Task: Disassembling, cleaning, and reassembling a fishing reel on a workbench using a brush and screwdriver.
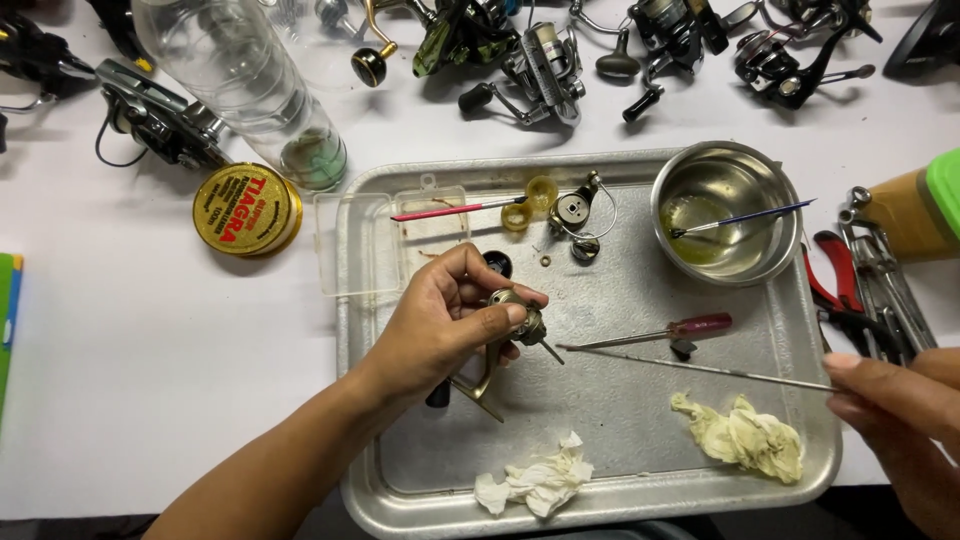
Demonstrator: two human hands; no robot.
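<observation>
Over the dented silver metal tray point(620, 460), your left hand point(440, 325) closes around the small gold-coloured fishing reel body point(515, 320), your fingers hiding most of it. Your right hand point(900, 410), cut off at the frame edge, pinches the long thin metal rod point(700, 368), its tip near the reel.

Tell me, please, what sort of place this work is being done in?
Probably a fishing reel repair bench: spare reels line the table edge, a metal tray holds small parts and rags, and the left hand grips a stripped reel body.
</observation>
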